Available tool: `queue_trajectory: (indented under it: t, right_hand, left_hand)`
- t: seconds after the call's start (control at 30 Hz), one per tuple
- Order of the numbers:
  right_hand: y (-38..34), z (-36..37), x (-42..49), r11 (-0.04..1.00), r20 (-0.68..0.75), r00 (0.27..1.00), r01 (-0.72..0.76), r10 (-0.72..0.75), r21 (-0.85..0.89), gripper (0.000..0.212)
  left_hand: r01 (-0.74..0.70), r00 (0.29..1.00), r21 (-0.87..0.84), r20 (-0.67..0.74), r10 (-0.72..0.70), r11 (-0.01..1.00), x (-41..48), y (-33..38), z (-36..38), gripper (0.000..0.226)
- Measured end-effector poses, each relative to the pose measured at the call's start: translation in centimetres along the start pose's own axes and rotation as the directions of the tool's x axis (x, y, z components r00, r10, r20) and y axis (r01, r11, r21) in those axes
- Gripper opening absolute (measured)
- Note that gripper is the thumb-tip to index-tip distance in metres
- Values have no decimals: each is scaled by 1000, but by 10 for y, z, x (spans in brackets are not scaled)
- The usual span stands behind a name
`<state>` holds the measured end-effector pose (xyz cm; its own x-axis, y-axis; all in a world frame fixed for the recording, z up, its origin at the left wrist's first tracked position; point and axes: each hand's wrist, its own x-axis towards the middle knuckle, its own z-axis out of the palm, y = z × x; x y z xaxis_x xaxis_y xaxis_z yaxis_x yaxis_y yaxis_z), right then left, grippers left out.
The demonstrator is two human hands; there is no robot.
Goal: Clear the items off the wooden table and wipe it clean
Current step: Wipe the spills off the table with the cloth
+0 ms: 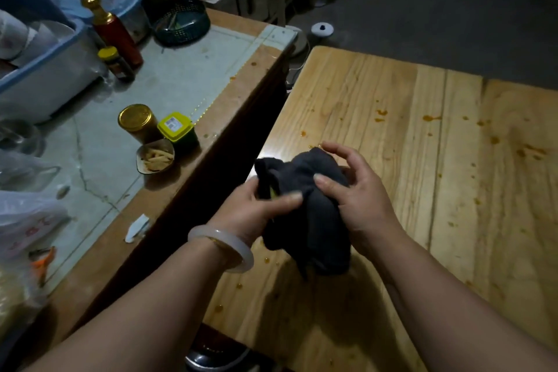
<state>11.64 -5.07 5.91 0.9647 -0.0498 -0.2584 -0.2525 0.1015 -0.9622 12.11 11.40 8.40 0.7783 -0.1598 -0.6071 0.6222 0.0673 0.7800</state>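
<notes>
Nearest to the person, both forearms reach out over the wooden table [392, 118]. The left hand [256, 210], with a pale bangle [222, 246] on its wrist, grips a dark cloth [311, 214]; its thumb lies across the front of the bundle and the fingers are curled round the cloth's left side. The right hand [359, 193] holds the same cloth from the other side, the thumb pressed on the fabric and the fingers spread rather wide and bent above it. The cloth is bunched up between the two hands, above the near left part of the table. Small orange spots [430, 118] are scattered on the wood, most of them beyond the hands.

To the left stands a counter [187, 76], just beside the table. On it there is a small dish of pale sticks [155, 157], then a gold-lidded tin [137, 122] touching a yellow-lidded box [178, 130]. Farther back are a red bottle [116, 32], a small jar [116, 64] and a dark basket [181, 21].
</notes>
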Motion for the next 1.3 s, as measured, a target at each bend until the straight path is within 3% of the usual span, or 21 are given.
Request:
queue_trajectory:
  t: [0.1, 0.17, 0.2, 0.3, 0.4, 0.53, 0.63, 0.73, 0.87, 0.93, 1.0, 1.1, 1.3]
  right_hand:
    - [10, -9, 0, 965, -141, 987, 40, -79, -260, 19]
    - [18, -10, -4, 907, -116, 991, 12, -67, -421, 12]
    - [22, -8, -9, 894, -68, 997, -4, -30, -449, 20]
    - [32, -4, -19, 942, 52, 998, -7, 26, -335, 43]
    - [30, -9, -22, 968, -42, 998, 24, -35, -251, 14]
    - [30, -15, -20, 912, -165, 976, 67, -145, -404, 11]
    - [35, -7, -25, 906, -130, 979, 88, -154, -414, 13]
    - [49, 15, -48, 794, -16, 948, 256, -317, -551, 16]
    - [103, 42, -85, 426, 352, 798, 571, -490, -701, 33]
    - [148, 38, -97, 241, 597, 703, 702, -387, -670, 38]
    - [184, 32, -102, 127, 764, 617, 787, -190, -604, 46]
    - [203, 31, -99, 112, 811, 572, 820, -123, -562, 49]
    - [198, 65, -80, 60, 824, 557, 831, -108, -554, 41]
  left_hand:
    - [6, 999, -37, -35, -8, 999, 0, -15, 6, 32]
    - [9, 998, -156, -64, -19, 988, 0, -21, 15, 30]
    - [14, 998, -188, -55, -24, 982, 1, -25, 21, 31]
    - [50, 999, -270, 5, -51, 962, -2, -34, 41, 34]
    - [98, 992, -358, 104, -65, 928, -1, -42, 47, 39]
    - [98, 988, -169, 133, -76, 981, 0, -38, 36, 60]
    - [26, 995, 44, -97, -22, 999, 1, -36, 9, 57]
    - [14, 921, -13, -389, -18, 1000, 4, -46, -35, 42]
    - [17, 812, -79, -580, -59, 997, -5, -73, -96, 28]
    - [-6, 797, -97, -601, -54, 995, -9, -85, -114, 25]
    - [7, 765, -72, -642, -52, 997, -10, -97, -128, 25]
    - [43, 753, 25, -658, -16, 999, -7, -111, -135, 30]
    - [23, 918, 413, -369, 145, 910, 4, -141, -119, 17]
